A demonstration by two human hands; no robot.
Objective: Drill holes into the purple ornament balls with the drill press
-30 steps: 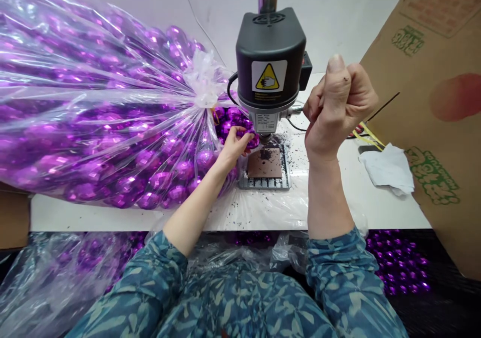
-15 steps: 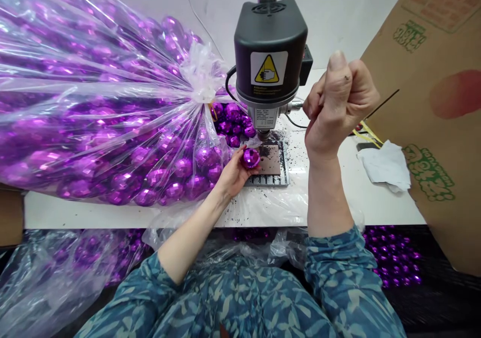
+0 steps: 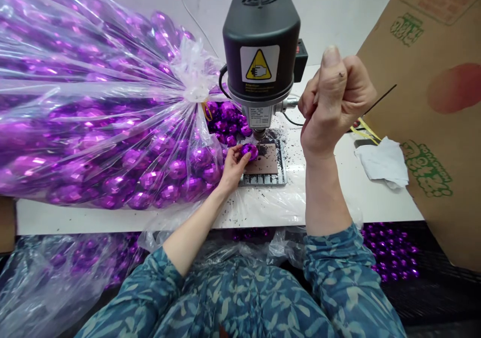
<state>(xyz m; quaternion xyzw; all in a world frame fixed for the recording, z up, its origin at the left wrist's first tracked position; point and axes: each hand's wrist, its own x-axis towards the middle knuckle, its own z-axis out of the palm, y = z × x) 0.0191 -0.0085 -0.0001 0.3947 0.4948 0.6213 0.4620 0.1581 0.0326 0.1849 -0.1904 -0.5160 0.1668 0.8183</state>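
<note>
My left hand (image 3: 233, 168) pinches a shiny purple faceted ball (image 3: 248, 152) between thumb and fingers. The ball is just above the left part of a brown board (image 3: 267, 163), which lies on the slotted metal base (image 3: 281, 179) of a black drill press (image 3: 262, 42). The chuck (image 3: 259, 133) is above and slightly right of the ball. My right hand (image 3: 334, 100) is a raised fist at the drill press's side lever (image 3: 290, 103), thumb on top. It appears closed round the lever's grip, which the fingers hide.
A tied clear bag (image 3: 112, 127) of purple balls fills the left of the white table (image 3: 93, 220). Loose balls (image 3: 227, 120) lie behind my left hand. Dark shavings surround the base. At right are a white cloth (image 3: 383, 162) and a large cardboard box (image 3: 443, 142).
My left hand has turned over with the ball, from palm upward to thumb on top. My right fist stays at the lever. The view has shifted slightly.
</note>
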